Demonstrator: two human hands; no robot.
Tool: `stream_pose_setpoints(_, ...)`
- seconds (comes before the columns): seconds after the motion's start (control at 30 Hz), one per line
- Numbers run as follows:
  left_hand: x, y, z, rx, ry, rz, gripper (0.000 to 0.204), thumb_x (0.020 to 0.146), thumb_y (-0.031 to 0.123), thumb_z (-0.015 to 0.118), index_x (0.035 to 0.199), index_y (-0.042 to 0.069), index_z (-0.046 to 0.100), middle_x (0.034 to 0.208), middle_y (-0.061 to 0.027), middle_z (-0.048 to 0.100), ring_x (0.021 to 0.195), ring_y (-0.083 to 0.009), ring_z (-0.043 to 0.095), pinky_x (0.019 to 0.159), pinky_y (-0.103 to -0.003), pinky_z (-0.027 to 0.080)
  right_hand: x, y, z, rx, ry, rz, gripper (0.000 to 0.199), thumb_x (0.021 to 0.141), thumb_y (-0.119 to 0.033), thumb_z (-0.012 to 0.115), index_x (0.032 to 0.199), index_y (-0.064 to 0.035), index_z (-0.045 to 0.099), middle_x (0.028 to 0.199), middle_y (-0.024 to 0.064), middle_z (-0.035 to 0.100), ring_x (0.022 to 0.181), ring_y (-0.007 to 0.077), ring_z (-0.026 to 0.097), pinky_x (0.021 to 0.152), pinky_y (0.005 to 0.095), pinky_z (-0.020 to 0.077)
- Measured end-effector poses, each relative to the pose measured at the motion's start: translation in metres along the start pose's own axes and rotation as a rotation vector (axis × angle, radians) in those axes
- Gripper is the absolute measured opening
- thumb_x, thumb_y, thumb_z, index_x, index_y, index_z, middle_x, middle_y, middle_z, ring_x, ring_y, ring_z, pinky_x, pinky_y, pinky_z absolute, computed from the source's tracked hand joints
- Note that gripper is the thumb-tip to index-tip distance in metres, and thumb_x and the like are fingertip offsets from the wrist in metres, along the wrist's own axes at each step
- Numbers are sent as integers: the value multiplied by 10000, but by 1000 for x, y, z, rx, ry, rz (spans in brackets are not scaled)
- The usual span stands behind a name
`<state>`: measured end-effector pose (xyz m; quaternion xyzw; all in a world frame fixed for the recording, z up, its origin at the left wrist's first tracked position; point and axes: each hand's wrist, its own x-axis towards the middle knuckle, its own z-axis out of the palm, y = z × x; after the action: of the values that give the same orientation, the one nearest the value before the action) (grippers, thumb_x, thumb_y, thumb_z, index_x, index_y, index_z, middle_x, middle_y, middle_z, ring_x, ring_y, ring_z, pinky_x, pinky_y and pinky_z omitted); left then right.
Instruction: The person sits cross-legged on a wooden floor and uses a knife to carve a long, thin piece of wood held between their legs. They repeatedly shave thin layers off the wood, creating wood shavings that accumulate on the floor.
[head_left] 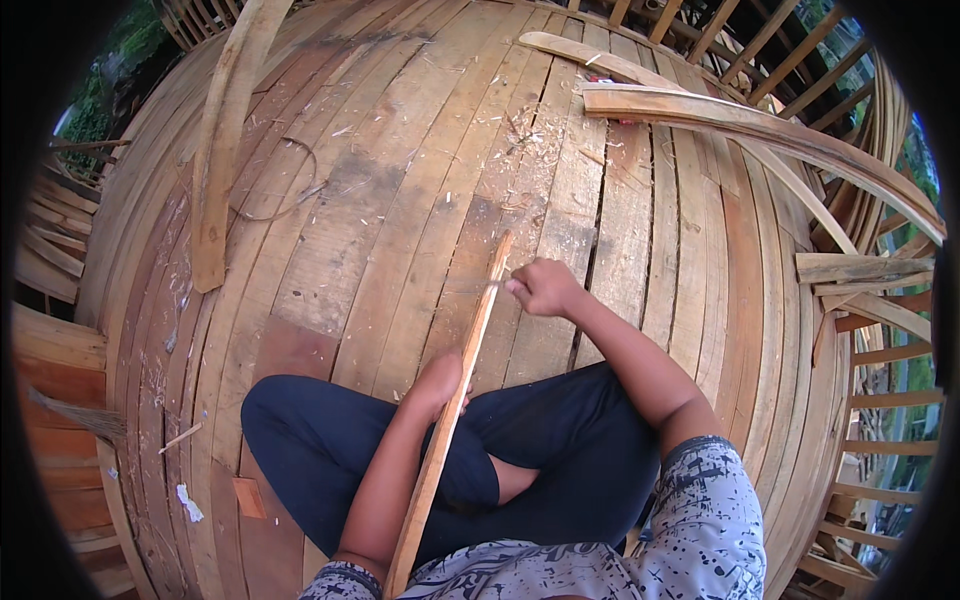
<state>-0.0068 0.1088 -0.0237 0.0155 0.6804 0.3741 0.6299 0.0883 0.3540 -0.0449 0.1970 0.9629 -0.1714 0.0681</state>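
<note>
A long narrow wooden strip (462,385) runs from beside my body, between my knees, to a point beyond them, its far end close to the floor. My left hand (440,385) is closed around the strip near its middle, with part of the fingers hidden behind it. Closer to the far end, my right hand (545,288) is in a fist just right of the strip. It grips a knife (495,284), whose thin blade crosses the strip's edge and is hard to make out. The handle is hidden inside the fist.
Pale shavings (525,135) litter the plank floor (400,220). A long board (215,180) lies at the left, and several curved boards (700,108) lie at the far right. A bundle of bristles (75,412) is at the left edge. Slatted railings (890,400) border the right side.
</note>
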Motion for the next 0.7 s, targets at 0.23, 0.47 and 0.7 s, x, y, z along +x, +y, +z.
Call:
stream_pose_setpoints(0.23, 5, 2, -8, -92, -156, -57, 435, 1017, 463, 291, 853, 110, 486, 555, -14, 431, 404, -159, 430, 391, -326, 376, -12, -30, -6, 42, 51, -171, 366, 931, -400, 586, 799, -93, 734, 710, 178, 671, 747, 386, 678, 683, 509, 522)
stream_pose_setpoints(0.47, 6, 2, -10, -150, -221, -66, 373, 1002, 418, 310, 836, 129, 477, 530, -6, 418, 384, -137, 407, 371, -306, 355, -17, -34, -6, -20, 72, -94, 354, 899, -406, 603, 789, -100, 740, 674, 163, 659, 701, 376, 673, 640, 500, 518)
stream_pose_setpoints(0.7, 4, 4, -8, -164, -216, -59, 359, 987, 396, 332, 792, 133, 477, 511, -3, 414, 367, -135, 393, 355, -300, 339, -20, -24, -4, 8, 147, -142, 379, 877, -419, 630, 727, -84, 725, 661, 165, 657, 680, 374, 673, 626, 489, 521)
